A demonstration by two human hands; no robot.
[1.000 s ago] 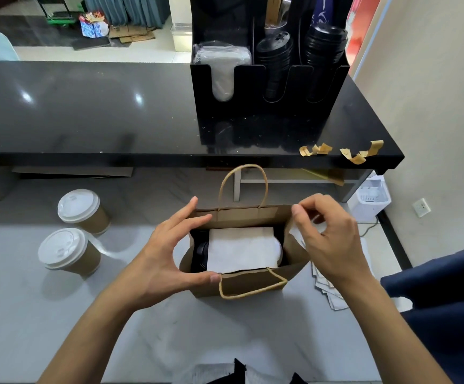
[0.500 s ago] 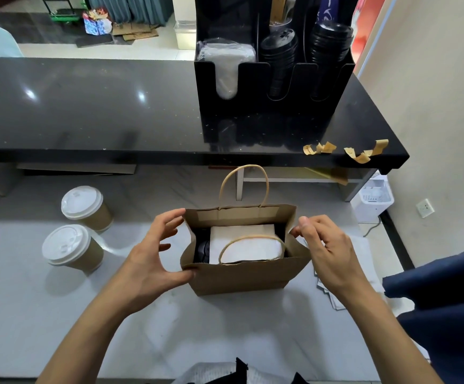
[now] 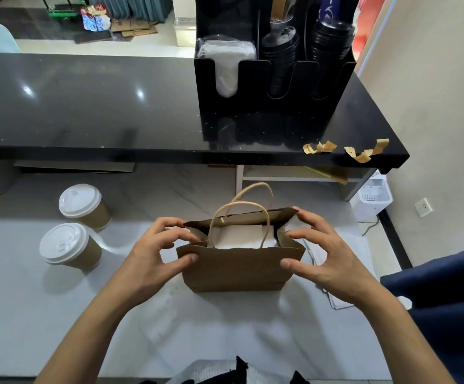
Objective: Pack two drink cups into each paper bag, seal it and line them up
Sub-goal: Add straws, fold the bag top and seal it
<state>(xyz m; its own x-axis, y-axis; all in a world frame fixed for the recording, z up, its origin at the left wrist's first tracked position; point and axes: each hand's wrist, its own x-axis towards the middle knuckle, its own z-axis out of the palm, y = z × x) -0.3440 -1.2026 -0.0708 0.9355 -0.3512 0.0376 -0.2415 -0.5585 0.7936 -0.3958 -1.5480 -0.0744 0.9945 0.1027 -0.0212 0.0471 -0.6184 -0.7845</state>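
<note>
A brown paper bag [image 3: 239, 266] with two twine handles stands on the pale counter [image 3: 31, 314]. White paper covers what is inside it. My left hand [image 3: 153, 253] pinches the bag's left end, thumb on the near wall and fingers on the far rim. My right hand [image 3: 322, 253] pinches the right end the same way. Both walls are squeezed toward each other, and the mouth is narrow. Two lidded kraft cups [image 3: 82, 203] [image 3: 67, 246] stand to the left, apart from the bag.
A raised black bar top [image 3: 86, 106] runs across the back and carries a black organiser [image 3: 275, 87] with stacked lids. Torn kraft tape scraps [image 3: 361, 153] lie near its right corner. Flat white papers [image 3: 333, 300] lie right of the bag. A dark blue sleeve [image 3: 447, 286] is at right.
Both hands moved onto the bag's ends and squeezed its walls together. The near handle, folded down a second ago, now stands upright beside the far one.
</note>
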